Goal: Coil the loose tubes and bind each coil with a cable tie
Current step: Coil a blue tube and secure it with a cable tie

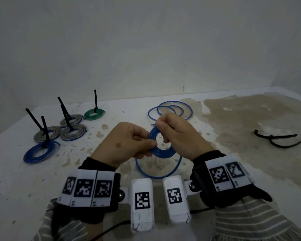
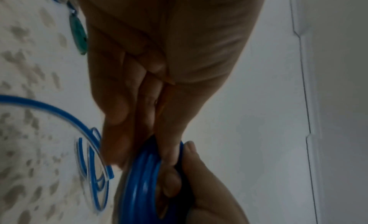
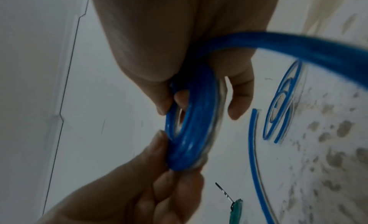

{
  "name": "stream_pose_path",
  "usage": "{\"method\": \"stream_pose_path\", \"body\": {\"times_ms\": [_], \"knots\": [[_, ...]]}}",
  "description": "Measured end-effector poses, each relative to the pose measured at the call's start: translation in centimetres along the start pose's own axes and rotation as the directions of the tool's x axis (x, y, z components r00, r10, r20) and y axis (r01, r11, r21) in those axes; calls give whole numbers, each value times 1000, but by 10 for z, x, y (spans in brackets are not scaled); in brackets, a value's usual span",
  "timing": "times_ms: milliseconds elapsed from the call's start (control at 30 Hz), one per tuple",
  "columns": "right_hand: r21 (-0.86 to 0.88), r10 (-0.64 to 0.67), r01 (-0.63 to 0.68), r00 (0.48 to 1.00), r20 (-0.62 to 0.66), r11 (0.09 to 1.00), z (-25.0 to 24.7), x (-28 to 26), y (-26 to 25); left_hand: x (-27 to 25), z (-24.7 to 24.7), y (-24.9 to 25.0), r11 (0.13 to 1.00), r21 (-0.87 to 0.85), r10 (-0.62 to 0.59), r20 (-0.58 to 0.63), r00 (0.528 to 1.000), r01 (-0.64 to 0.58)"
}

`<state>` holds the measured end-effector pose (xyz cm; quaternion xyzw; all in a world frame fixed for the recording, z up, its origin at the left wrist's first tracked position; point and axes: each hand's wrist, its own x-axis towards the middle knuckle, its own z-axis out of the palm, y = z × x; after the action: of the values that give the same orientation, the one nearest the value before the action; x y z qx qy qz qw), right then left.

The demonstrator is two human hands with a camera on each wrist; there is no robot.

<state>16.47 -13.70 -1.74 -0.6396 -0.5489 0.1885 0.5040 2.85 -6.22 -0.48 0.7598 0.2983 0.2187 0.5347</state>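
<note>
Both hands are left bare, the left hand (image 1: 127,143) and the right hand (image 1: 179,136) alike; each wrist is wrapped in a black fabric cuff (image 1: 94,193); white panels printed with black square coded markers (image 1: 84,188) are fixed across the cuffs, three being seen on the left and two on the right; a white box-shaped camera unit (image 1: 142,204), itself marked with a coded square, is carried beside each wrist on a small metal ball joint (image 1: 120,195); a thin black cable (image 1: 109,230) is seen below the left unit; sleeves striped in grey and white (image 1: 250,221) are worn.
</note>
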Motion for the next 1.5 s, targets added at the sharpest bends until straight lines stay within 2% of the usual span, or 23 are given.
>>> {"method": "stream_pose_path", "body": {"times_ms": [67,200,300,367,467,600,700,800,867,967,1233,1333,1433,1500], "knots": [[98,26,-22,999,-39,995,0,1,3,-1,5,2,1000,-17,-15,36,999,16],[306,36,7,990,-137,952,-3,5,3,1,6,4,969,-245,8,-54,999,-20],[438,95,-40,990,-105,898,-3,5,3,3,1,2,902,-429,9,-110,994,-56],[441,103,-53,991,-89,896,-1,5,4,4,2,1,879,-475,5,-96,995,-50],[448,107,-50,989,-104,893,-1,6,5,6,6,-3,901,-433,-27,-32,999,11],[449,110,-56,990,-94,892,1,6,7,5,7,-7,974,-219,-55,24,998,59],[318,80,-59,995,-51,946,2,4,7,1,6,-2,994,-94,54,-16,998,-55],[101,24,-24,1000,5,995,1,2,6,1,3,2,978,-138,140,-120,983,-156],[4,-7,7,1000,13,1000,4,2,5,2,2,1,980,-105,151,-157,976,-169],[-33,-7,7,1000,12,999,4,1,3,2,0,0,988,-58,137,-139,981,-146],[65,-10,8,999,36,998,1,0,5,-3,-6,4,991,8,133,36,990,-133],[199,-22,17,1000,20,980,2,1,8,-6,-6,6,986,-72,156,87,984,-150],[347,-27,33,999,-21,937,0,3,8,-7,-3,7,967,-194,182,69,981,-165],[353,-27,38,999,-35,935,-1,4,8,-6,-2,7,956,-230,193,18,981,-184]]}}
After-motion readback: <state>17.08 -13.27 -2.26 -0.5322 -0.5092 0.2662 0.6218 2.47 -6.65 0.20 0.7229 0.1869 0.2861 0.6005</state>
